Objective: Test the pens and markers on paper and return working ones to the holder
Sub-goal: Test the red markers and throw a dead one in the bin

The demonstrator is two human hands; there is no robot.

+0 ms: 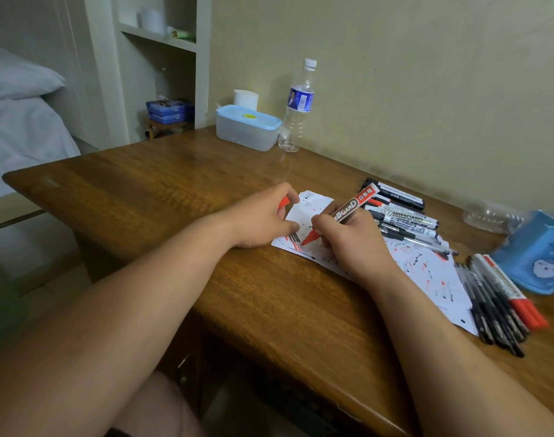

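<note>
Red first: found the whiteboard marker (pixel 353 205) pinched in the right hand (pixel 354 244), fingers curled round the barrel, tip down on the paper (pixel 313 205) near the front edge of the counter (pixel 174 190). Found the left hand (pixel 263 219) resting on the sheet's left side while pinching the red cap (pixel 284 202) between thumb and fingers. Spotted the blue holder (pixel 534 257) well apart by the right edge, apparently tipped over. Noted two loose groups: markers (pixel 405 216) toward the back edge, pens (pixel 496 304) near the front edge on the right.

Risks, as judged:
- Could have dropped the cap: asked one hand both to hold it and steady the sheet.
- Could have smeared fresh ink: rested the right palm on marked paper.
- Could have mixed tested with untested: saw no label or clear gap separating the groups.
- Could have lost pens over the front edge: left them loose, close to it.
- Could have spilled returned pens: needed the holder upright first.
</note>
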